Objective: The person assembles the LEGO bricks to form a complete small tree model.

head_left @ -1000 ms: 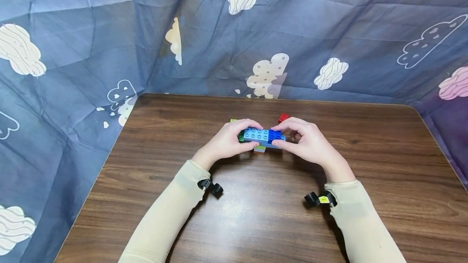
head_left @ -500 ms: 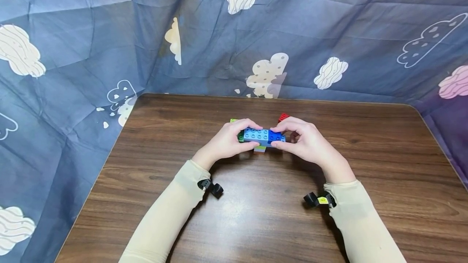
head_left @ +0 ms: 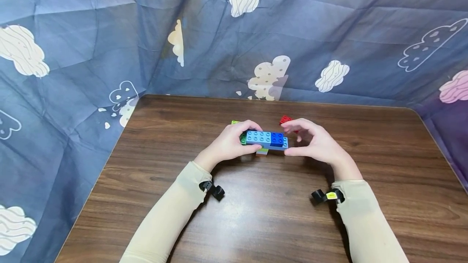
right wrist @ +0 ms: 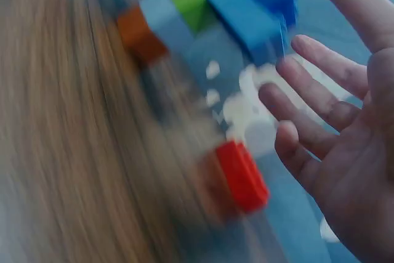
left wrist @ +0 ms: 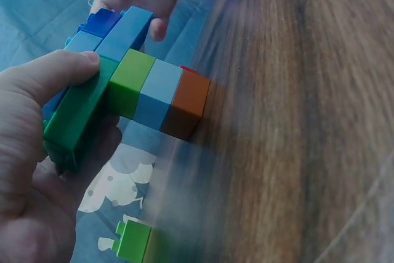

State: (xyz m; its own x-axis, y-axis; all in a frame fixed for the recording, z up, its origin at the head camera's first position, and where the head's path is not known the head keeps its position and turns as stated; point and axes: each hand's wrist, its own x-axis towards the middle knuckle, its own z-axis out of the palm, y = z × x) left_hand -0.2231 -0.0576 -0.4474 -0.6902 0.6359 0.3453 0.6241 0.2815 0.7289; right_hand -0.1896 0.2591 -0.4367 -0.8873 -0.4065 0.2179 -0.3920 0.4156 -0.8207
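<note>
My left hand (head_left: 231,142) grips a build of toy building bricks by its left part, thumb on the near side. On top sit a light blue brick (head_left: 258,136) and a dark blue brick (head_left: 277,138). Under them, the left wrist view shows a green brick (left wrist: 80,112) end to end with another blue one. A short column stands below the middle: a lime brick (left wrist: 131,83), a pale blue brick (left wrist: 159,93) and an orange-brown brick (left wrist: 189,104) at the foot. Just off the build's right end, my right hand (head_left: 317,143) has its fingers spread and holds nothing.
On the wooden table (head_left: 256,222), a red brick (head_left: 285,120) lies behind my right hand. Behind my left hand is a separate lime-green brick (head_left: 235,122), partly hidden. A blue cloth (head_left: 204,44) with cloud prints hangs along the table's back edge.
My right hand has let go of the dark blue brick and drawn a little to the right, its fingers opening. The left hand keeps its hold, and the build stays in place.
</note>
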